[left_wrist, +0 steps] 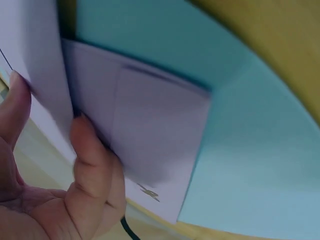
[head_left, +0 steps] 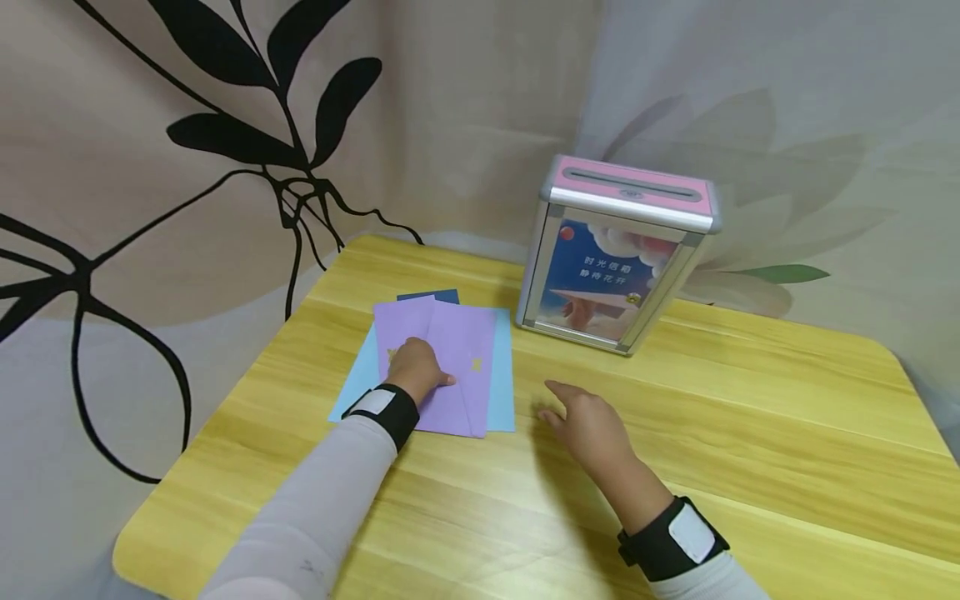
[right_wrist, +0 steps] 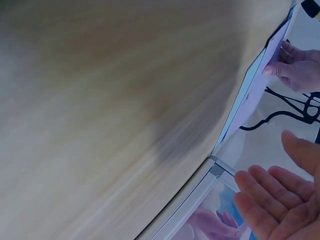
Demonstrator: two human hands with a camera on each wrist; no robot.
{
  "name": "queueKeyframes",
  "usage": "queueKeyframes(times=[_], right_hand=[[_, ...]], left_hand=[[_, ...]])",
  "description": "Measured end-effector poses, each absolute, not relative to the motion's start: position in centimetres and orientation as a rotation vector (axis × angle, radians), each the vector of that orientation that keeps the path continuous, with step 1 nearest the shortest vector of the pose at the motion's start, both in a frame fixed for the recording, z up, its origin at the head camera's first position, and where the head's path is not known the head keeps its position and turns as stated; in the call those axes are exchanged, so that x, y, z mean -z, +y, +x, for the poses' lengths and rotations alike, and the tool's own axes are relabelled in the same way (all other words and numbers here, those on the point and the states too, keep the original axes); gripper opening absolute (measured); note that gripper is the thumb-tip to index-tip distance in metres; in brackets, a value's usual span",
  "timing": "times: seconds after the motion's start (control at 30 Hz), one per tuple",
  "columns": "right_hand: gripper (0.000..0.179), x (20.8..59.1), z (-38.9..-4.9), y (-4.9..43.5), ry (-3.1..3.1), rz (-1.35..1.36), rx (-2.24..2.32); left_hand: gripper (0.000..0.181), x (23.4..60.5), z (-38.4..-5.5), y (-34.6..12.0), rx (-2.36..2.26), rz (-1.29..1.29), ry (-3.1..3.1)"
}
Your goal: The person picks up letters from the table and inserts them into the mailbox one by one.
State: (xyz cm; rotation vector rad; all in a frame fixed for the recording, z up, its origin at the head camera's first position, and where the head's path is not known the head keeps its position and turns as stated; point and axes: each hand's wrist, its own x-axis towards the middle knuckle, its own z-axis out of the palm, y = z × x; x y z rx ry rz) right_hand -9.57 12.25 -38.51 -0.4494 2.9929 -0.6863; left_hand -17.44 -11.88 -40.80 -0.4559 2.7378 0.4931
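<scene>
My left hand (head_left: 416, 367) is over a small pile of envelopes on the table, its thumb and fingers pinching a purple envelope (head_left: 457, 333). In the left wrist view this envelope (left_wrist: 42, 55) stands between thumb and fingers, lifted at its edge. Another purple envelope (left_wrist: 160, 120) with a small gold mark lies beneath it, on a light blue envelope (left_wrist: 255, 150). A dark blue piece (head_left: 442, 295) peeks out at the back of the pile. My right hand (head_left: 592, 425) hovers to the right of the pile, holding nothing, its fingers relaxed in the right wrist view.
A silver-framed box (head_left: 708, 242) with a pink slotted top and a picture front stands at the table's back, right of the envelopes. The wooden table (head_left: 787, 433) has rounded corners. Behind it hangs a patterned curtain (head_left: 480, 100).
</scene>
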Motion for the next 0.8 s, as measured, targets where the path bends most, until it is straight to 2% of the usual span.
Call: queueKeyframes(times=[0.17, 0.3, 0.33, 0.43, 0.57, 0.73, 0.8], right_hand=[[0.046, 38.3, -9.5, 12.8, 2.973, -0.408, 0.706], [0.046, 38.2, -9.6, 13.2, 2.965, -0.386, 0.720], [0.046, 38.2, -9.6, 13.2, 2.962, -0.382, 0.720], [0.045, 38.1, -9.8, 13.4, 2.936, -0.374, 0.735], [0.042, 37.7, -10.0, 13.5, 2.841, -0.390, 0.816], [0.046, 36.4, -10.5, 13.7, 2.681, -0.426, 0.966], [0.051, 35.5, -10.7, 13.7, 2.627, -0.455, 1.002]], left_hand=[[0.078, 42.2, -18.1, -13.1, -0.608, -0.414, 2.740], [0.056, 41.5, -17.5, -14.0, -0.689, -0.319, 2.755], [0.048, 40.2, -16.9, -14.0, -0.709, -0.309, 2.732], [0.026, 39.6, -16.3, -15.1, -0.882, -0.274, 2.706], [0.036, 38.7, -15.4, -16.4, -1.136, -0.260, 2.642], [0.017, 36.2, -14.1, -17.0, -1.385, -0.149, 2.573], [0.015, 34.9, -13.7, -16.7, -1.459, -0.064, 2.559]])
